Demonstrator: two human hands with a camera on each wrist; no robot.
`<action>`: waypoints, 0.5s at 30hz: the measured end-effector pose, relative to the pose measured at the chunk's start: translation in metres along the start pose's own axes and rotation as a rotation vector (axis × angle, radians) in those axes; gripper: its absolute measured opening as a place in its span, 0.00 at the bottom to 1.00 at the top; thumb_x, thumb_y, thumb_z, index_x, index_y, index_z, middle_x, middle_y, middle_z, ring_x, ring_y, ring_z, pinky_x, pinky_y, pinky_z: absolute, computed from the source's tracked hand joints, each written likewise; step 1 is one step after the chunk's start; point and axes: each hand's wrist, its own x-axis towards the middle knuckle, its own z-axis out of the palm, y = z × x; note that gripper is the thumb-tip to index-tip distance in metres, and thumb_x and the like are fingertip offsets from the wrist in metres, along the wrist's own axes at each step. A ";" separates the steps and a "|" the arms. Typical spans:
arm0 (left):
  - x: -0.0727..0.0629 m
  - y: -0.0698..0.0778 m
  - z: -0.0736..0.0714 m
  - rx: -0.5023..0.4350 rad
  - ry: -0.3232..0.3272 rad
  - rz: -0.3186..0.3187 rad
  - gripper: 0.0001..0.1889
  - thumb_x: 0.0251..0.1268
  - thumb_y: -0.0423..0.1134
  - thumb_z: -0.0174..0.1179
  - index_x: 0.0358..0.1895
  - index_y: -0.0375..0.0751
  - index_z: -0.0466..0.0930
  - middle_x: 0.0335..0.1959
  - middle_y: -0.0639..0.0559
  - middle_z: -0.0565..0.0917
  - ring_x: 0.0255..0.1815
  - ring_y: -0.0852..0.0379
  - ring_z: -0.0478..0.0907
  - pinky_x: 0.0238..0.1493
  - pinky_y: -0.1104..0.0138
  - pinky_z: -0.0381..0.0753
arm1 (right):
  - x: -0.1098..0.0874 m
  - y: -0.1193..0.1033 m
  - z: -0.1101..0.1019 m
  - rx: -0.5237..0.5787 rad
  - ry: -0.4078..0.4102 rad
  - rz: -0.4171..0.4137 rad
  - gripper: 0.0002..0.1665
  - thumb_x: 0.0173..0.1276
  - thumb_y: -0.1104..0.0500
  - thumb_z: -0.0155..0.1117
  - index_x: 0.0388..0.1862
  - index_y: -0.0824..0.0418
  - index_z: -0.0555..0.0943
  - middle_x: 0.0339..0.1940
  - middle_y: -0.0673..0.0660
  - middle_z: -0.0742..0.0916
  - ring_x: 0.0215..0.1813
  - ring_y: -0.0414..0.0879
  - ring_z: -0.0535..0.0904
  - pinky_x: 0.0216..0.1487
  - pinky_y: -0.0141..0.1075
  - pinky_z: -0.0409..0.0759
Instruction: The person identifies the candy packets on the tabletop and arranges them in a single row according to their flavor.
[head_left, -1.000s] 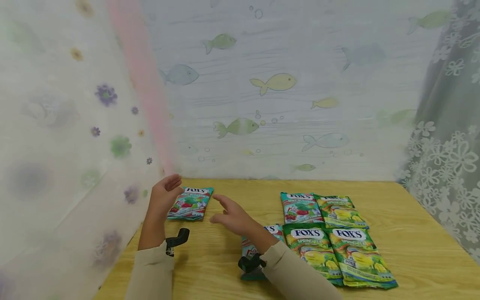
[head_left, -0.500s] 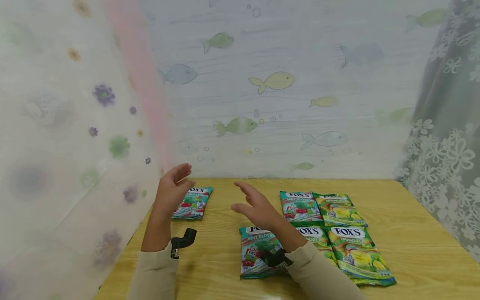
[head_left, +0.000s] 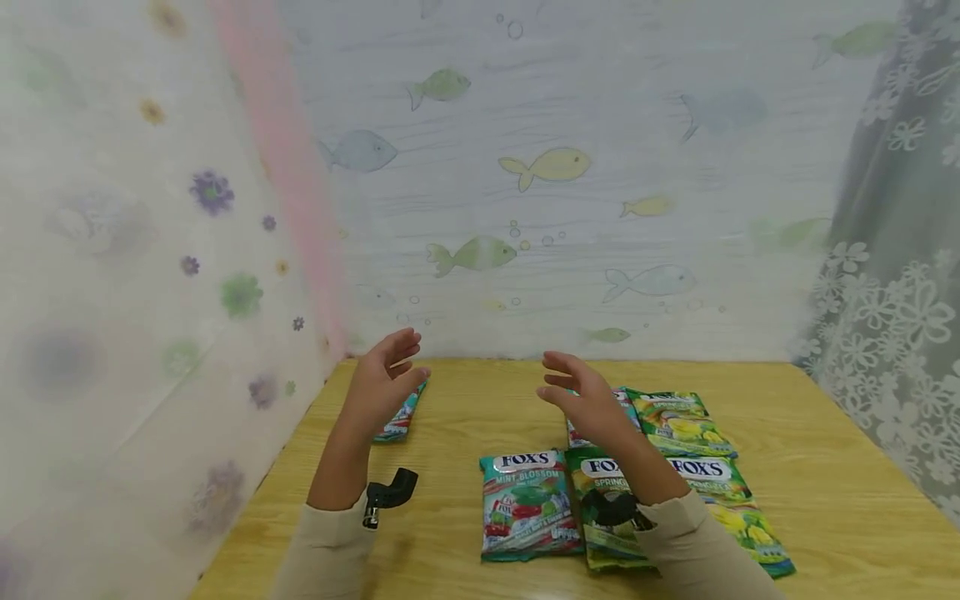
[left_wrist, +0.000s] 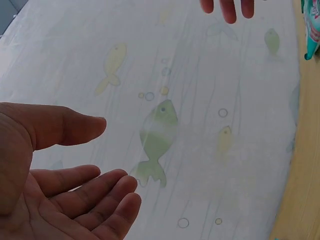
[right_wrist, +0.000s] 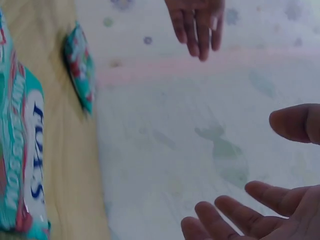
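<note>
My left hand (head_left: 378,387) is raised over the left part of the table, fingers relaxed and thumb apart, holding nothing. Behind it, partly hidden, lies a teal Fox's Mint Blossom candy bag (head_left: 402,419). My right hand (head_left: 588,402) hovers on the right, palm turned toward the left hand, with nothing in its fingers (left_wrist: 228,10). It covers part of another Mint Blossom bag (head_left: 626,406). A third Mint Blossom bag (head_left: 528,508) lies flat in the front middle. Green-yellow Spring Tea candy bags lie beside it: one at the back (head_left: 681,423), and two in front, partly covered by the right forearm.
The wooden table (head_left: 450,500) meets a fish-patterned curtain (head_left: 555,275) at the back. A flower-patterned sheet (head_left: 150,333) hangs along the left side, and a grey lace curtain (head_left: 900,317) on the right. Each wrist wears a black camera mount (head_left: 392,490).
Both hands have moved right, the right hand farther, widening the gap between them. The front Mint Blossom bag is now uncovered, while the far-left bag is more hidden. The bags have stayed put.
</note>
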 end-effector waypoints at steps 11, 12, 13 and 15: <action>-0.001 0.007 0.029 -0.012 -0.039 0.032 0.34 0.71 0.35 0.66 0.78 0.43 0.65 0.75 0.47 0.74 0.75 0.46 0.71 0.74 0.48 0.72 | -0.012 0.006 -0.059 -0.060 0.057 0.149 0.39 0.82 0.49 0.56 0.84 0.60 0.57 0.80 0.68 0.67 0.77 0.68 0.67 0.71 0.62 0.72; -0.001 0.007 0.034 -0.015 -0.047 0.028 0.34 0.71 0.35 0.66 0.78 0.43 0.65 0.75 0.47 0.73 0.75 0.46 0.71 0.74 0.49 0.72 | -0.013 0.006 -0.063 -0.060 0.055 0.158 0.39 0.82 0.49 0.56 0.84 0.61 0.56 0.80 0.69 0.67 0.77 0.68 0.67 0.72 0.62 0.72; -0.001 0.006 0.039 -0.015 -0.055 0.028 0.35 0.71 0.35 0.66 0.78 0.43 0.65 0.74 0.47 0.74 0.75 0.46 0.72 0.74 0.49 0.72 | -0.013 0.006 -0.067 -0.058 0.053 0.167 0.40 0.82 0.49 0.56 0.84 0.62 0.56 0.80 0.69 0.66 0.77 0.68 0.67 0.72 0.62 0.72; -0.002 0.005 0.048 -0.013 -0.070 0.022 0.35 0.70 0.35 0.67 0.78 0.44 0.65 0.74 0.48 0.74 0.74 0.46 0.72 0.74 0.49 0.72 | -0.014 0.007 -0.074 -0.061 0.052 0.180 0.41 0.82 0.48 0.55 0.84 0.63 0.55 0.80 0.70 0.66 0.76 0.69 0.68 0.72 0.63 0.71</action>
